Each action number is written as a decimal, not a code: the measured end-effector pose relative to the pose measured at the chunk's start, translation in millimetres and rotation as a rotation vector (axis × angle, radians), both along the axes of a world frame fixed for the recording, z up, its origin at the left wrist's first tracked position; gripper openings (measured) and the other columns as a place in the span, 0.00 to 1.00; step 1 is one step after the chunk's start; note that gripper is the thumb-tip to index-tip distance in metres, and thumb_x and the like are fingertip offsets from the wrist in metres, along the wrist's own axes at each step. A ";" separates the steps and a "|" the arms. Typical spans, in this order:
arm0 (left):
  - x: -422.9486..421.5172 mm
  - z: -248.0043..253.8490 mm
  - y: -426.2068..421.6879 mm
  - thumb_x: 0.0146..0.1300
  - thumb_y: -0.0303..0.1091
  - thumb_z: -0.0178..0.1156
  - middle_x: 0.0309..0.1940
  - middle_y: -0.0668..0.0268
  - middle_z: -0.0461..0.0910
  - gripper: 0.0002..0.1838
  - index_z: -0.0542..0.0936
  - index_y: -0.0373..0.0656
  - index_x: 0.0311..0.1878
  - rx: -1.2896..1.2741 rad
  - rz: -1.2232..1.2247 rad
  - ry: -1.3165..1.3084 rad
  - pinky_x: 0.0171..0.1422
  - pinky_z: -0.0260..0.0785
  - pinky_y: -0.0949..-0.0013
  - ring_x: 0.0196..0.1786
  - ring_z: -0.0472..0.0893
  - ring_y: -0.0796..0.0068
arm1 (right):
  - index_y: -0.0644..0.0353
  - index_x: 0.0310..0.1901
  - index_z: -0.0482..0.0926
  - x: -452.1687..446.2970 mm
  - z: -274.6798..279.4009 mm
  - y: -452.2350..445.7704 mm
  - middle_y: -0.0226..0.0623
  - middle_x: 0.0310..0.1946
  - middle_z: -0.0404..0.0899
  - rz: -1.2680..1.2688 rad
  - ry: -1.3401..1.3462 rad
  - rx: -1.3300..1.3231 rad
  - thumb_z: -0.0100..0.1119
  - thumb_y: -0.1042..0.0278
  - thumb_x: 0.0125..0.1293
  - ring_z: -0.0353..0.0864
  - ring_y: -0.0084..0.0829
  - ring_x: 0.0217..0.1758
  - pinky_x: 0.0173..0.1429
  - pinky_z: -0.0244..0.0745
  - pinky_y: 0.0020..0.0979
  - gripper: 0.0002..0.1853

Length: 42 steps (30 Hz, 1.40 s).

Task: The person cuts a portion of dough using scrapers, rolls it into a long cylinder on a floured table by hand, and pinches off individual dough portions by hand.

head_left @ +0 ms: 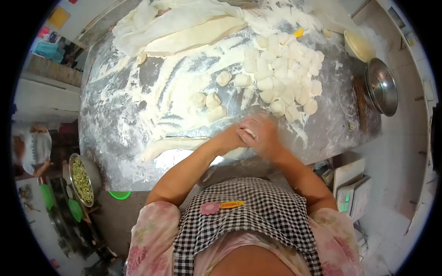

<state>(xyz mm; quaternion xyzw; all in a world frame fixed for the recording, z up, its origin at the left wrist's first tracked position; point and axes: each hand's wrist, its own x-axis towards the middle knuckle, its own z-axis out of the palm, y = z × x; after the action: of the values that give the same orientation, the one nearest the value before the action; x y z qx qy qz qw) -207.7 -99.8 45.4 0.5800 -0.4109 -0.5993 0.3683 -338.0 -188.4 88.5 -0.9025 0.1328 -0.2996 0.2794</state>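
My left hand (230,137) and my right hand (264,136) meet at the table's near side, closed against each other. A small pale piece of dough (250,132) shows between their fingers. Motion blurs my right hand somewhat. Under my left forearm lies a long dough rope (172,146), its right part partly hidden by the arm and hands. Just beyond the hands sit several loose dough pieces (216,113). A large cluster of floured dough pieces (281,69) is to the right.
A white cloth (133,32) partly covers a big slab of dough (195,37) at the back. Flour coats the metal table (110,152). Bowls (383,87) stand at the right edge; a basin of chopped green filling (83,179) is off the left side. Another person (36,149) is at far left.
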 end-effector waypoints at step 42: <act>12.5 -1.1 75.0 0.53 0.33 0.64 0.42 0.51 0.81 0.13 0.82 0.46 0.43 -0.215 0.045 -0.116 0.49 0.72 0.63 0.47 0.80 0.55 | 0.61 0.27 0.75 34.1 -29.4 70.5 0.43 0.29 0.74 -0.124 0.030 0.140 0.59 0.73 0.53 0.75 0.46 0.35 0.39 0.70 0.42 0.03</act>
<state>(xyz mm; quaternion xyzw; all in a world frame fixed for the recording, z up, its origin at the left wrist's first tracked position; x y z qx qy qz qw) -195.1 -24.9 44.3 0.5800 -0.4801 -0.5088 0.4173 -303.9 -117.9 59.1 -0.8752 0.2131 -0.2930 0.3205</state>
